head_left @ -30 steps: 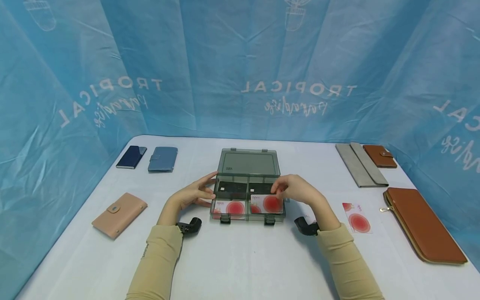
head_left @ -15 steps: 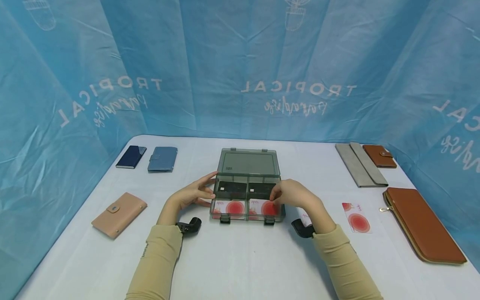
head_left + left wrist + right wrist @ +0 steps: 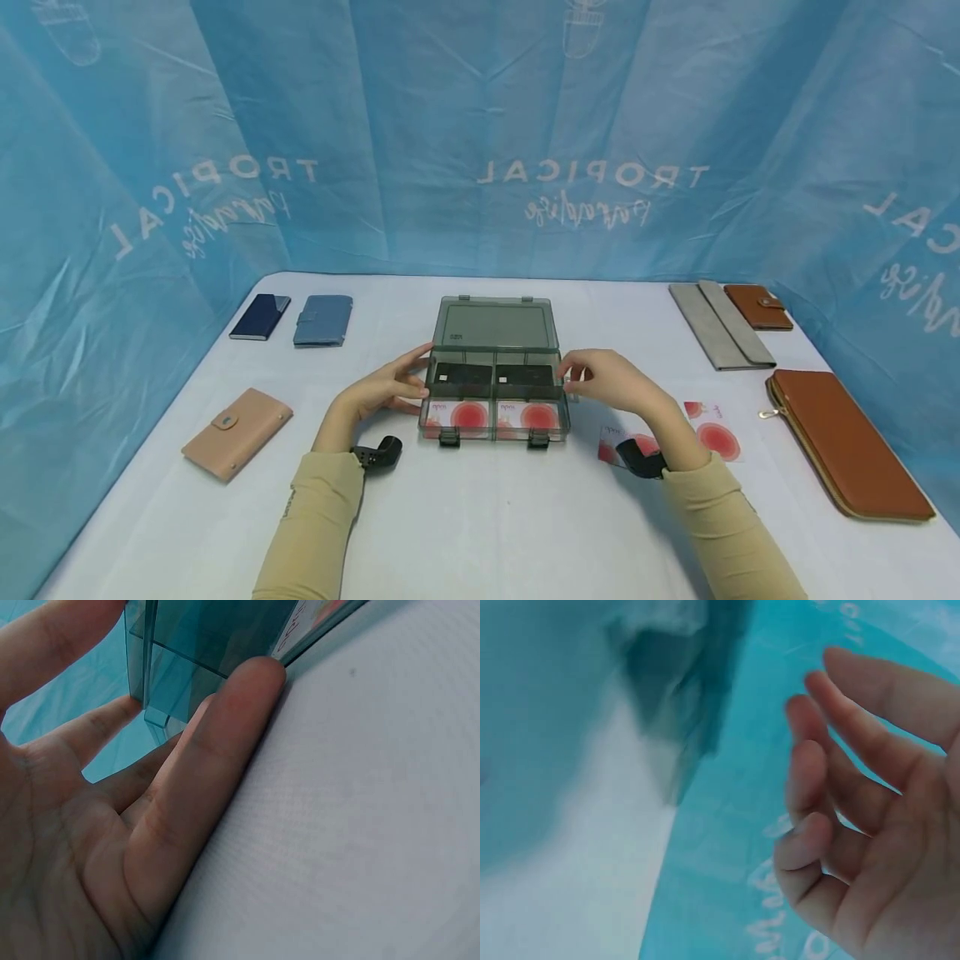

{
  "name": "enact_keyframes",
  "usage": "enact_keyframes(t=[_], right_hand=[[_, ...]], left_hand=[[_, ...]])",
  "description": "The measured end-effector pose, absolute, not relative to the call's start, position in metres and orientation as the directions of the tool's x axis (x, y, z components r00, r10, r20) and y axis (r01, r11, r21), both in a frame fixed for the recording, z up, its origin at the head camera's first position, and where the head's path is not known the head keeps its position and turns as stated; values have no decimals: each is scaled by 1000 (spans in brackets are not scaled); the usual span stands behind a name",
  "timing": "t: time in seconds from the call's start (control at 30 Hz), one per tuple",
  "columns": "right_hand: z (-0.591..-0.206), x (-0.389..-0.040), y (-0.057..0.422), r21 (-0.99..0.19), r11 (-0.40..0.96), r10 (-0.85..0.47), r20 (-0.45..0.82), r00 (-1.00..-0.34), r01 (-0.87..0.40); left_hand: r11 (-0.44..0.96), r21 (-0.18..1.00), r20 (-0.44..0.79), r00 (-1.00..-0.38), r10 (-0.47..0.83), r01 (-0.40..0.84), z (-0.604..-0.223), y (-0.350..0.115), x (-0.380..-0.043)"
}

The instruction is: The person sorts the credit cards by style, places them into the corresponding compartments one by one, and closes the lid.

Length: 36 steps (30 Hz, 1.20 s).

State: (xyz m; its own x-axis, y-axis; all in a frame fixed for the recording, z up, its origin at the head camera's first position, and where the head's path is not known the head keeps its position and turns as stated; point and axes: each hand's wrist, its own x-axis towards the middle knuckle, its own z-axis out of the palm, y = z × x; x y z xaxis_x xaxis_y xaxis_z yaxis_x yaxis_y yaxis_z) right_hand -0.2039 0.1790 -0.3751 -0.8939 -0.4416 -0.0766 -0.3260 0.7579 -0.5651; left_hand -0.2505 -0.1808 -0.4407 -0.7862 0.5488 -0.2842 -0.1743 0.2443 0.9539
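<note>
An open, see-through grey-green plastic case (image 3: 495,323) with divided compartments stands mid-table, its lid tipped back. Two black cards (image 3: 465,375) lie in the rear compartments. In the front ones sit a left red-and-white card (image 3: 456,414) and a right red-and-white card (image 3: 528,415). My left hand (image 3: 382,386) rests its spread, fairly straight fingers against the case's left side; the left wrist view shows its fingertips (image 3: 255,675) touching the wall. Just off the case's right side hovers my right hand (image 3: 611,379), its loosely bent fingers (image 3: 810,780) holding nothing.
Two more red-and-white cards lie at right, one card (image 3: 617,440) partly under the right wrist, the other card (image 3: 716,437) beyond it. A brown zip wallet (image 3: 847,446), a grey envelope pouch (image 3: 722,327) and a brown snap wallet (image 3: 757,307) line the right; tan (image 3: 238,433) and blue wallets (image 3: 324,320) the left.
My right hand has let go of a red-and-white card, which now lies flat in the front right compartment. That hand has moved right, out of the case. The left hand stays put.
</note>
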Motion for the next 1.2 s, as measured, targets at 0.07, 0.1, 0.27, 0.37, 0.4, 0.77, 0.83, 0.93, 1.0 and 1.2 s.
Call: enact_keyframes(t=[0.07,0.1,0.27,0.37,0.4,0.77,0.83,0.93,1.0,1.2], right_hand=[[-379,-203,189,-545,781,-402,-67,-913,-304],[-381,-202,194,-534,793,-386,-70,-920,-292],[-390,-193,218,-487,843,-351,-176,-920,-228],[-393,-183,230,-472,860,-358,-286,-889,-195],[-394,-179,234,-468,865,-360,-324,-875,-183],[-400,-154,249,-367,912,-334,-401,-853,-184],[-401,-154,250,-378,907,-340,-391,-855,-188],[-403,-157,251,-391,898,-356,-371,-858,-204],[-404,-160,252,-405,893,-352,-351,-868,-198],[-407,-171,255,-443,874,-323,-216,-921,-202]], left_hand=[[246,953,-286,-787,546,-176,-441,-181,-251],[246,953,-286,-787,546,-176,-441,-181,-251],[241,955,-282,-783,554,-173,-440,-180,-250],[239,955,-281,-781,558,-173,-439,-179,-250],[240,955,-282,-781,557,-174,-439,-179,-249],[242,953,-288,-781,554,-180,-441,-181,-251],[244,953,-289,-783,551,-180,-441,-181,-252],[244,953,-287,-784,550,-178,-441,-182,-252],[243,954,-286,-783,552,-178,-441,-181,-251],[240,954,-285,-783,553,-178,-440,-180,-250]])
